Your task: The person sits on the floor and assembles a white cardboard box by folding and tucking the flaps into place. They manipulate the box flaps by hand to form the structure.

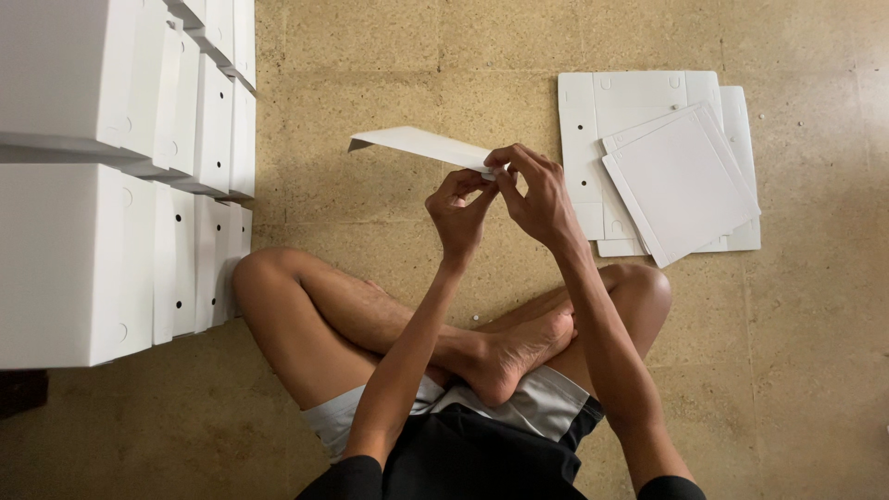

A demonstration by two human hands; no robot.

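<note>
Taking the flat white card sheet [421,145] as the landmark: it is held in the air above the speckled floor [389,56], tilted, its free end pointing away to the left; left of it stand rows of assembled white boxes [111,185], all shut, so their contents cannot be told; right of it lies a stack of flat white box blanks [667,167] on the floor; the left hand [458,208] pinches the sheet's near end from below, fingers curled; the right hand [532,194] grips the same end from above, thumb and fingertips closed on the edge; below the sheet, the person's crossed bare legs [444,333] rest on the floor.
</note>
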